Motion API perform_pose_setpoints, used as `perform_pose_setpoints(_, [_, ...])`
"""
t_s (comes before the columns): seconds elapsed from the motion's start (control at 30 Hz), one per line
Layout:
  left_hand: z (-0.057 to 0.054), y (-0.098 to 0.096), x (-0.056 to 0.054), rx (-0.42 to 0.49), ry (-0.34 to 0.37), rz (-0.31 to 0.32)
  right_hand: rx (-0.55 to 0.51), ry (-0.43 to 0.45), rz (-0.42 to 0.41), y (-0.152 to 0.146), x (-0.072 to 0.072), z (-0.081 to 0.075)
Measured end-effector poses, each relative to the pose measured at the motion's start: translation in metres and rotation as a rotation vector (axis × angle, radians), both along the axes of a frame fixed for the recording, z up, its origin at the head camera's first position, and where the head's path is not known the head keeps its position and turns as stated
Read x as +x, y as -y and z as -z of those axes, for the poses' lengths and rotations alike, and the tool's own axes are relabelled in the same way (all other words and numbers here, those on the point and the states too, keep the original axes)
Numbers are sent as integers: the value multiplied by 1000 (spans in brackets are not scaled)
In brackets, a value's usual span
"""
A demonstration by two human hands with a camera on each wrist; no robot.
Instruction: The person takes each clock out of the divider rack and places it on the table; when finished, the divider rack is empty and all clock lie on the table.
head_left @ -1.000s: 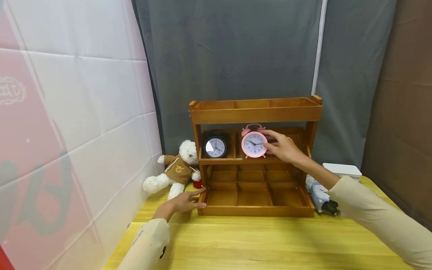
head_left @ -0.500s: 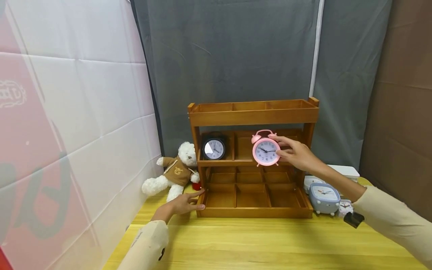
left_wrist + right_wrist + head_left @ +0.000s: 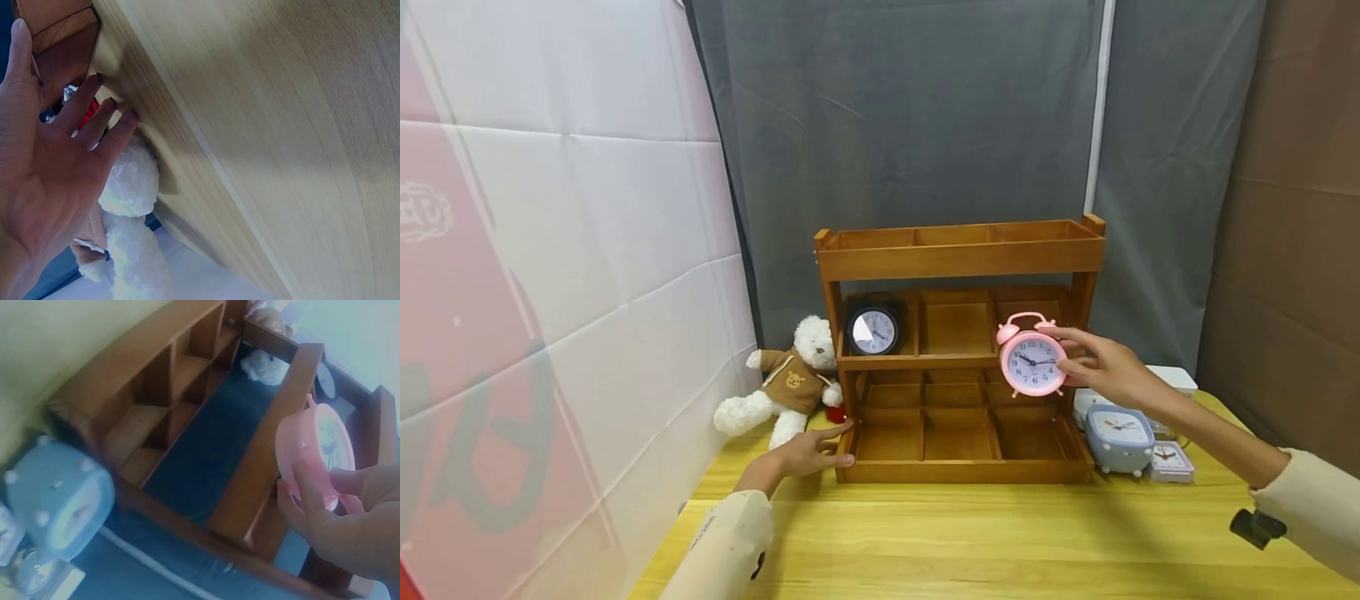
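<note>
A pink twin-bell alarm clock [image 3: 1032,363] is pinched at its right side by my right hand [image 3: 1108,367], thumb on the face side and fingers round the back. It hangs in front of the right end of the brown wooden shelf [image 3: 962,473], overlapping the middle tier in the head view. My left hand [image 3: 801,454] rests at the shelf's lower left corner, its fingers fairly straight, with thumb and fingers spread in the left wrist view. A black round clock [image 3: 873,331] stands in the middle tier's left compartment.
Right of the shelf stand a blue alarm clock [image 3: 1120,437], a small white square clock [image 3: 1170,462] and a white box [image 3: 1174,380]. A white teddy bear [image 3: 795,379] in a brown hoodie leans at the left by the white fabric wall [image 3: 587,292].
My right hand has carried the pink alarm clock out of the middle tier, toward the right, lower and nearer. The left hand stays at the shelf corner.
</note>
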State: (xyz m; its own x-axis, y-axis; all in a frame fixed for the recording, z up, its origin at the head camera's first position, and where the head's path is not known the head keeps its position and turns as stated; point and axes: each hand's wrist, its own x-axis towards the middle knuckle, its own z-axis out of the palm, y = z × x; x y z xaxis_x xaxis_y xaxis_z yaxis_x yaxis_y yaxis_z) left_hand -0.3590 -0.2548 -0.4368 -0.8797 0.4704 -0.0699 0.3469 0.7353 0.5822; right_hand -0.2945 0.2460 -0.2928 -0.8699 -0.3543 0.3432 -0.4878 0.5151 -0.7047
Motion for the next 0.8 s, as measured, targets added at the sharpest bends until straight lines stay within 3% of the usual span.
perform_pose_setpoints(0.3, [-4,-1,3,14,10,0,-51,-54,-63,-51,15,34])
perform_pose_setpoints(0.63, [-4,0,3,8,11,-5,-15,-68,-47,-95,25,77])
perform_pose_setpoints(0.8, [-3,0,2,7,16,-6,-77,-8,-158,-117,29,95])
